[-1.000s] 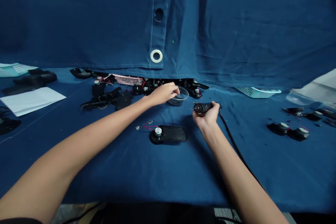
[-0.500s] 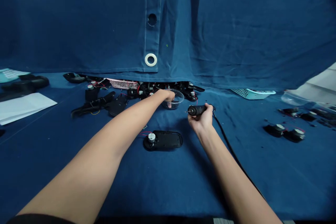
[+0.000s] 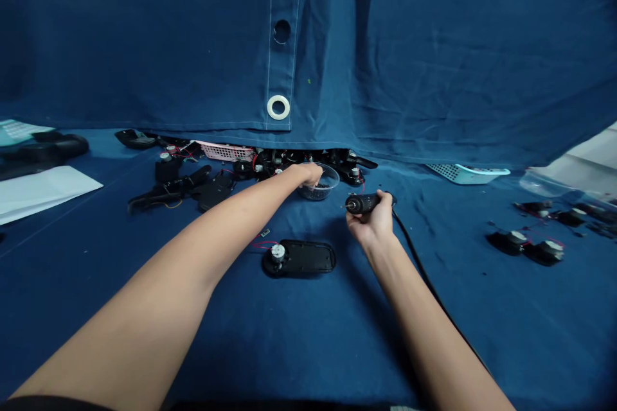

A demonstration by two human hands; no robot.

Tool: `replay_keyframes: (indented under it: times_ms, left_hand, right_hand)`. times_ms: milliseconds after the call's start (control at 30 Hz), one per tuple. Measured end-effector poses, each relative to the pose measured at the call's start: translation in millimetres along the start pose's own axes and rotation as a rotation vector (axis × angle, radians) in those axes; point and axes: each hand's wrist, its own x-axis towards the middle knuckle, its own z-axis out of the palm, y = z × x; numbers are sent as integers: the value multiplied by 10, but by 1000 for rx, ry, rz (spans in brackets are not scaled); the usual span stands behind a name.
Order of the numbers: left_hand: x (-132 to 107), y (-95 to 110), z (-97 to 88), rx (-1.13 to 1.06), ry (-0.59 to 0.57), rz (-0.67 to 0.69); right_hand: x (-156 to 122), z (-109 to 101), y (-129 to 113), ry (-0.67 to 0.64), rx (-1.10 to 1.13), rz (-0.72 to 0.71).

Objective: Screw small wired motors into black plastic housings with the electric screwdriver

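Note:
My left hand [image 3: 310, 174] is over the near-left part of a clear round bowl [image 3: 332, 187] that holds small dark pieces. Its fingers are pinched together; what they hold, if anything, is too small to make out. A black corded electric screwdriver [image 3: 362, 203] lies in the grip of my right hand [image 3: 378, 221], its bit pointing left. Below and between my arms rests a black oblong plastic housing [image 3: 308, 257] with a round silver motor [image 3: 277, 253] and red wires at its left end. Neither hand touches that housing.
Black parts [image 3: 212, 191] and a pink basket [image 3: 226, 151] sit at the back left, partly under a hanging blue cloth [image 3: 193, 45]. White paper [image 3: 48, 189] lies far left. On the right are a light-blue basket [image 3: 475, 174], more motor parts [image 3: 544, 250] and the screwdriver's cord [image 3: 424, 276].
My left hand has lifted slightly from the bowl, its fingers drawn together. My right hand keeps hold of the screwdriver in almost the same place.

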Motion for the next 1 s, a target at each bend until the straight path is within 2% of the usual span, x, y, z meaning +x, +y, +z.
replay_keyframes:
  times_ms: [267,500,600,667,800,900,1000]
  left_hand:
    - [-130,-40,-47,-5,166,34]
    - [-114,-61,20,14,207,52]
    - [-112,-67,49,19,266,54]
    - [-151,-65,56,18,343,60]
    - [-372,-40,66,-6,578,63]
    - [-677,-9,143,-61,760,69]
    - [-1054,24,332,-225,999,158]
  right_hand:
    - [-19,-1,8,-14,-18,-1]
    - [-7,0,15,-25,-28,-17]
    - [-2,-4,16,-31,-30,-20]
    - [-4,-3,15,-36,-31,-18]
    - [-27,9,12,-36,-39,-6]
    - [-57,17,18,-38,-40,-17]
    - [-96,18,33,-42,-38,-46]
